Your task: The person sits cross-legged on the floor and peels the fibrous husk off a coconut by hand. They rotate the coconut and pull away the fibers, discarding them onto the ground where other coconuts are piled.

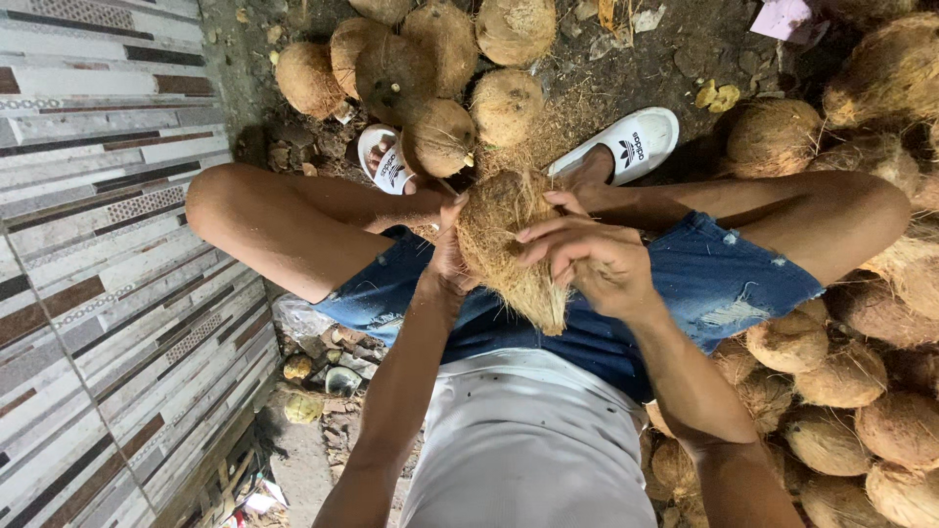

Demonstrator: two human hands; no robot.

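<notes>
A fibrous brown coconut [504,240] with loose husk hanging from it is held above my lap, between my knees. My left hand [448,249] grips its left side from behind, mostly hidden by the husk. My right hand [587,256] lies over its right side, fingers spread across the fibres. I sit in blue denim shorts and a white shirt, with my feet in white slides [631,145] on the dirt ground.
A pile of husked coconuts [421,59] lies on the ground ahead of my feet. Many more coconuts [861,391] are heaped along my right side. A striped tiled wall [108,274] runs on the left, with rubble and scraps [323,376] at its base.
</notes>
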